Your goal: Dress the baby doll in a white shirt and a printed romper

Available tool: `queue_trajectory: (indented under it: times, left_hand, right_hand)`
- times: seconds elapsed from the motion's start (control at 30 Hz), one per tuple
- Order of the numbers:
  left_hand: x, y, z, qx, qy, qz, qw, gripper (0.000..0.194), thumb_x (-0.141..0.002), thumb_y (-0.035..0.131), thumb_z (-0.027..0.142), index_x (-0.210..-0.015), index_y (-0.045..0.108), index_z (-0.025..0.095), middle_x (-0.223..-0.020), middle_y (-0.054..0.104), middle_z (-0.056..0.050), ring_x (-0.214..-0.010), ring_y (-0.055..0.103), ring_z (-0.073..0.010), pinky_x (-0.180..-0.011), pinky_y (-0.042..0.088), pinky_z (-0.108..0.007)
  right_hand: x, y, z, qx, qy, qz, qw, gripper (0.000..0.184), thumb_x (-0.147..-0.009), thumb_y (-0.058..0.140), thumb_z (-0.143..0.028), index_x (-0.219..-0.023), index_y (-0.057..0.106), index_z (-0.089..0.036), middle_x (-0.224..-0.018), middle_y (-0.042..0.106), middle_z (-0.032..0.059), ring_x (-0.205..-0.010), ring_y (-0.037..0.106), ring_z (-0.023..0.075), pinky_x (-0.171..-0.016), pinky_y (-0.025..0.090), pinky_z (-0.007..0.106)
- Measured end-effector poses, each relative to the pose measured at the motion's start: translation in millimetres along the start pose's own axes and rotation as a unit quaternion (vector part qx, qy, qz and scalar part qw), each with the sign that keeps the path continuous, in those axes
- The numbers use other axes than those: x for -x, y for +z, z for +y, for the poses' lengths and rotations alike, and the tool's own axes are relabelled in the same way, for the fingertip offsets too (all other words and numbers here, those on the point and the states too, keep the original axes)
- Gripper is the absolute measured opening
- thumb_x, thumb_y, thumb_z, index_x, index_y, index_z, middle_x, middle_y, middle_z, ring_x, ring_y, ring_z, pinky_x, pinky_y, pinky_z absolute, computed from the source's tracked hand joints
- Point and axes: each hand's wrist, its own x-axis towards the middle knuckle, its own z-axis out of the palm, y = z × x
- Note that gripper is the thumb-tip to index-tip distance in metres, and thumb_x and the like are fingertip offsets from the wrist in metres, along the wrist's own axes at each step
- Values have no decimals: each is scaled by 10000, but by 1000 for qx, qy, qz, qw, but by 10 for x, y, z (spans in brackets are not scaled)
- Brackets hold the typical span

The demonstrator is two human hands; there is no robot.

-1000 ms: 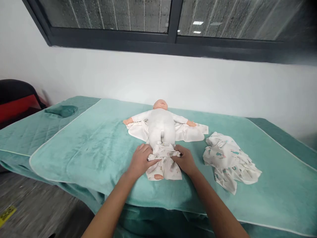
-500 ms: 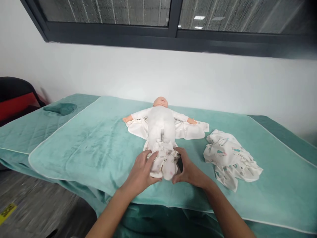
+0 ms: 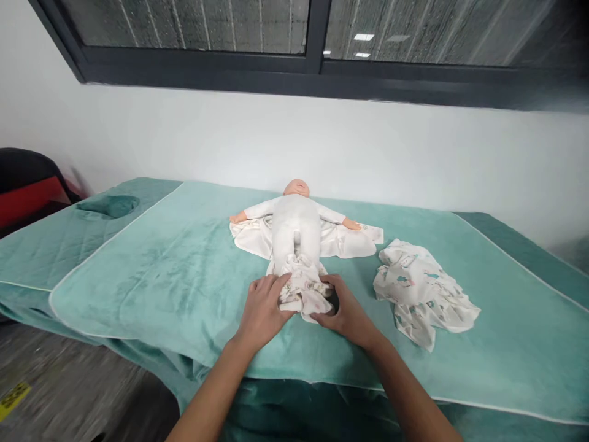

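Note:
A baby doll [image 3: 294,218] with a white cloth body lies on its back, head away from me, arms spread sideways. White printed baby pants [image 3: 304,285] are bunched around its lower legs, and the feet are hidden. My left hand [image 3: 264,307] grips the left side of the pants, thumb near the hem and fingers on top. On the other side, my right hand [image 3: 347,310] pinches the pants between thumb and fingers, with a dark gap inside its curve. Beneath the doll's arms spreads an opened white baby top [image 3: 347,241].
A crumpled white garment with green print [image 3: 421,285] lies to the right on the green bed cover [image 3: 161,270]. At the far left the bed has a face hole [image 3: 108,206], beside a black and red chair [image 3: 32,184]. Behind stands a white wall [image 3: 221,135] under a window.
Both hands have shifted slightly toward the doll's body. The pants look more bunched up, and a longer gap shows between the doll's legs. The view has moved a little.

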Motion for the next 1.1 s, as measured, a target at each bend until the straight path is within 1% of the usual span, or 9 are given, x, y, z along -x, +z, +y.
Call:
queue_trajectory:
  times: [0.2, 0.37, 0.47, 0.53, 0.6, 0.7, 0.83, 0.93, 1.1]
  left_hand:
    - [44, -148, 174, 133, -94, -53, 985, 555, -752, 640, 165, -1279, 530, 298, -1228, 660, -57, -1085, 606, -302, -957, 448, -475]
    - [126, -535, 319, 325, -149, -162, 920, 521, -686, 597, 117, -1182, 573, 272, -1229, 654, -14, -1045, 631, -238, -930, 494, -377]
    - [139, -822, 356, 385, -114, -279, 872, 487, -712, 650, 177, -1186, 595, 269, -1250, 650, -10, -1108, 619, -235, -953, 484, -349]
    - [128, -1002, 382, 347, -59, -358, 865, 495, -719, 702, 246, -1204, 610, 285, -1235, 659, -5, -1126, 611, -241, -961, 471, -342]
    - [107, -1159, 422, 269, 13, -430, 862, 524, -683, 765, 329, -1189, 632, 298, -1186, 675, -1, -1075, 622, -245, -932, 472, -335]
    - [67, -1347, 499, 179, 88, -499, 843, 554, -620, 823, 433, -1131, 663, 289, -1063, 697, -3, -953, 640, -237, -856, 482, -320]
    - [-4, -1516, 561, 150, 125, -509, 838, 495, -614, 832, 466, -1052, 690, 287, -1018, 678, -5, -901, 623, -214, -830, 478, -298]
    - [-39, -1585, 538, 176, 137, -499, 838, 430, -611, 833, 475, -956, 685, 266, -978, 653, 1, -873, 598, -192, -794, 471, -276]
    - [29, -1630, 404, 235, 107, -481, 838, 528, -558, 829, 600, -857, 628, 215, -912, 637, 3, -858, 595, -181, -769, 455, -264]
  right_hand:
    - [67, 10, -80, 44, 76, 31, 996, 350, -737, 710, -425, -960, 500, -257, -918, 581, 23, -770, 534, 226, -676, 458, 365]
    - [190, -149, -421, -34, 105, -41, 993, 221, -798, 642, -361, -852, 465, -240, -761, 486, -30, -681, 448, 155, -619, 381, 285]
    - [223, -333, -599, -168, 90, -178, 966, 222, -767, 682, -337, -876, 520, -231, -798, 524, -22, -720, 488, 152, -646, 403, 273]
    - [208, -441, -700, -220, 79, -256, 938, 274, -742, 722, -373, -917, 572, -225, -841, 569, -4, -744, 523, 161, -653, 421, 275]
    - [165, -517, -819, -194, 66, -312, 928, 311, -723, 751, -405, -942, 623, -227, -871, 598, 5, -741, 533, 161, -641, 422, 269]
    - [70, -567, -1063, -57, 24, -379, 924, 325, -705, 786, -423, -960, 685, -248, -817, 628, -10, -690, 534, 150, -590, 388, 246]
    - [-78, -543, -1419, 22, -43, -435, 899, 236, -828, 683, -464, -938, 719, -259, -686, 638, -20, -636, 569, 153, -586, 377, 258]
    - [-196, -475, -1559, 28, -56, -452, 890, 331, -920, 555, -503, -837, 712, -224, -654, 595, -16, -632, 551, 135, -600, 369, 259]
    - [-316, -316, -1538, -38, -45, -510, 858, 362, -823, 686, -547, -855, 695, -186, -728, 610, -19, -676, 549, 109, -614, 377, 235]
